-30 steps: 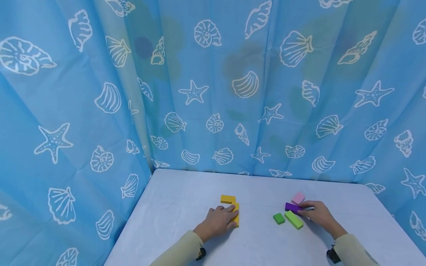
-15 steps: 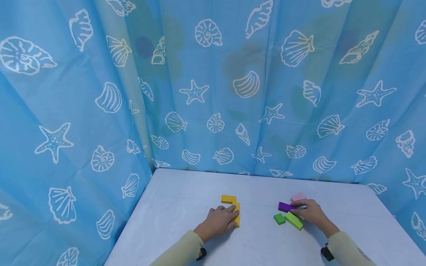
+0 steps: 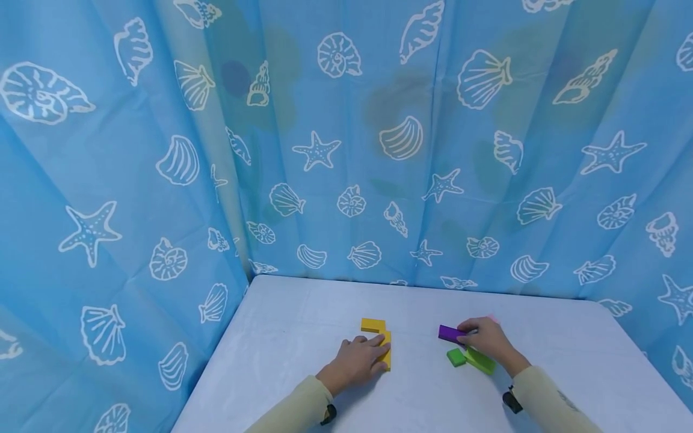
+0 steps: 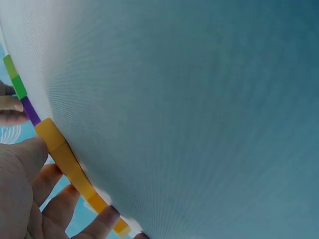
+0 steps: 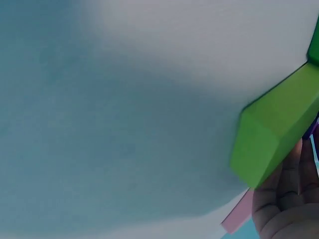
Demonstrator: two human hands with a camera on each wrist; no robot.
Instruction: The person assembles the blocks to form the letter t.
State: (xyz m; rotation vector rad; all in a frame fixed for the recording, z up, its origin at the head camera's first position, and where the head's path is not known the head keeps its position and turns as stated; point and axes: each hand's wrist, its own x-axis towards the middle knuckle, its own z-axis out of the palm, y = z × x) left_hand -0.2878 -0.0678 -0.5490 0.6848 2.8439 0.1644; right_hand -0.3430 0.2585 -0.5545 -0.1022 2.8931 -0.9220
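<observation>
My left hand (image 3: 354,362) rests with spread fingers on a long yellow block (image 3: 387,355), the thumb toward its near end. A second yellow block (image 3: 372,325) lies crosswise at the far end of that one. To the right, my right hand (image 3: 487,338) pinches the right end of a purple block (image 3: 449,334) between thumb and fingers. Just below that hand lies a light green block (image 3: 480,361), large in the right wrist view, with a small green block (image 3: 456,358) at its left. A pink block (image 5: 239,211) is mostly hidden behind the right hand in the head view.
All the blocks lie on a white-covered table (image 3: 303,313). A blue curtain (image 3: 346,162) with white shell and starfish prints hangs behind the table and along its left side. White surface separates the yellow blocks from the purple one.
My right hand has slid the purple block leftward, away from the pink block and past the far side of the light green one. The left hand has stayed at the yellow blocks.
</observation>
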